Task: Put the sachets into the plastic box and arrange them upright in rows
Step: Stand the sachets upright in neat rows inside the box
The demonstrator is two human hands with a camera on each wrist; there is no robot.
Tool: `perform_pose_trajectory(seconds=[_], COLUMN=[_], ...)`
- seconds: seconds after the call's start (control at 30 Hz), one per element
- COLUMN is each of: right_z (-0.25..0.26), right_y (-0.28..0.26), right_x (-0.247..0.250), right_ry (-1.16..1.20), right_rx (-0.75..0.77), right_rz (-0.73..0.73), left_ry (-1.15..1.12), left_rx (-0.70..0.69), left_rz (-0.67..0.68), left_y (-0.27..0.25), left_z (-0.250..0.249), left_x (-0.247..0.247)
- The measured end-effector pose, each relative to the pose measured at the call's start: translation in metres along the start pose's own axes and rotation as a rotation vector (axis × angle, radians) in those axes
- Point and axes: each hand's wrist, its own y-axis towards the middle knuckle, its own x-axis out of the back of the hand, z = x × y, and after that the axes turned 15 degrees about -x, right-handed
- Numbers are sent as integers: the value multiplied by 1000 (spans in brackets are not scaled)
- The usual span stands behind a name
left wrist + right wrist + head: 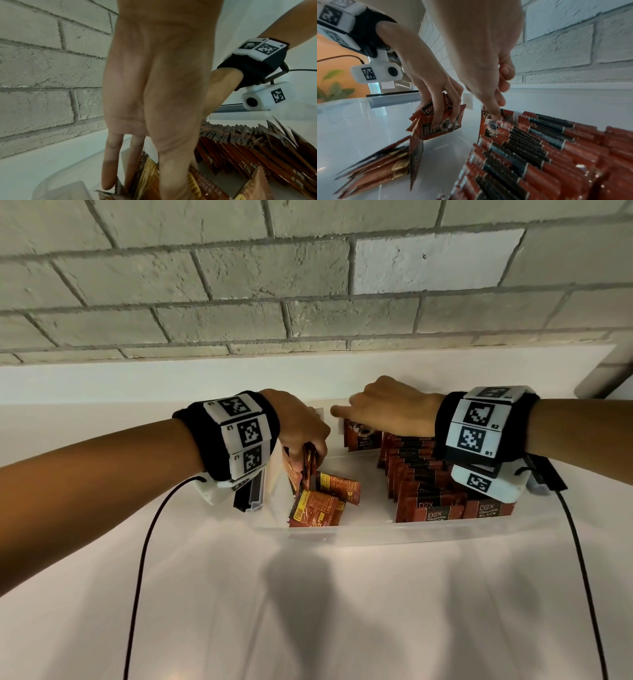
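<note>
Red-brown sachets printed "D2X", some also "BLACK", all inside the clear plastic box [359, 534] at frame centre of the head view. Left hand [301, 426] grips a small bunch of sachets [436, 121], fingers curled round them, held above the box floor at its left end; count unclear, at least three. Right hand [387, 409] has its index finger [493, 112] pressing the top edge of the farthest upright sachet [361, 438]; other fingers curled, holding nothing. Upright rows [431, 484] fill the box's right half, too many overlapping to count. Loose pile [322, 503] lying flat at lower left of the box, roughly five. Wrist bands carry tags "L2", "L3", "R1", "R2".
</note>
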Motion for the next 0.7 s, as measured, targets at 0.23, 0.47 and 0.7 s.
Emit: perform_pose_trajectory(seconds=[0.23,0.47,0.7], right_z=[7,13,19], right_y=[2,14,18], right_x=[4,7,13], right_ry=[-91,-67,-171], right_rx=[130,97,148], right_rz=[1,78,52], left_ry=[35,-57,-108], left_rx=[4,-13,78], left_rz=[18,-14,60], left_y=[7,-1,-2], left_z=[-2,2,1], left_x=[1,-4,-1])
